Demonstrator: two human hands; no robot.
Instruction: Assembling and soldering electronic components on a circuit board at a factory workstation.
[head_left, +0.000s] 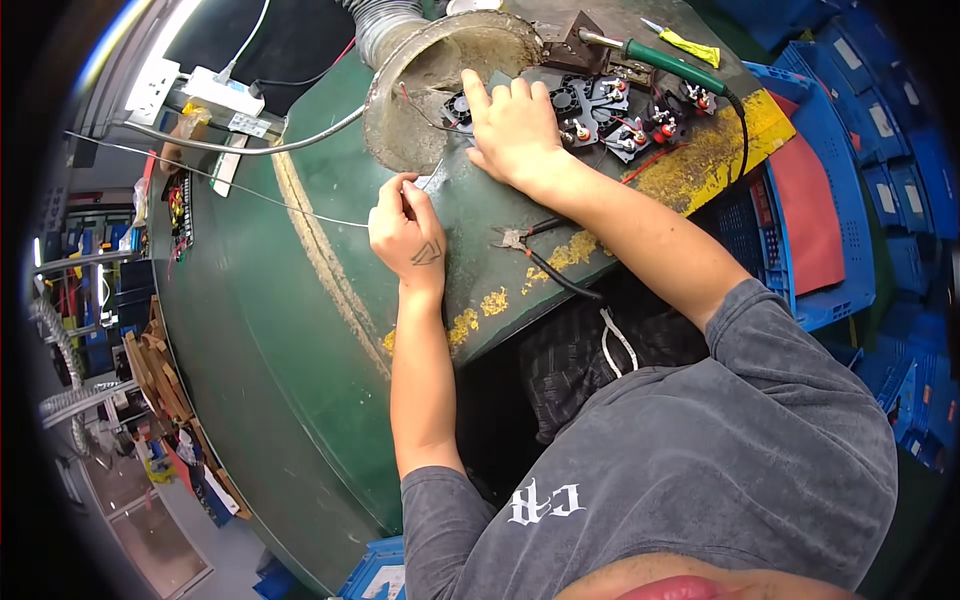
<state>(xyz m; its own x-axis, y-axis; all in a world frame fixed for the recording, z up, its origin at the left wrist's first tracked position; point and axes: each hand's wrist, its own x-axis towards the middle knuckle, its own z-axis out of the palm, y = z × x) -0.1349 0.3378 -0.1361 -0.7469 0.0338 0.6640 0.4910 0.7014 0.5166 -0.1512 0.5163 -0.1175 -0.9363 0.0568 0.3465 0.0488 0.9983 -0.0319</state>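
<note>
My left hand [405, 228] is closed, with thumb and forefinger pinched together in front of the metal hood. A thin silvery solder wire [290, 206] runs in from the left and enters this fist. My right hand [515, 130] lies with fingers stretched out over a small black fan [457, 108] with thin leads, its forefinger reaching toward the hood; the palm hides part of what is beneath. Beside that hand are several more fans with terminals, among them a black fan [567, 100]. Cutting pliers [514, 240] lie with jaws spread on the green bench, below my right wrist.
The dusty funnel-shaped hood [385, 120] stands at the bench's far side. A green-handled soldering iron [670, 66] rests in its stand [578, 48], its cord hanging over the yellow edge. A yellow-handled tool [690, 46] lies behind. Blue crates [835, 310] stand at right, a power strip [222, 92] at left.
</note>
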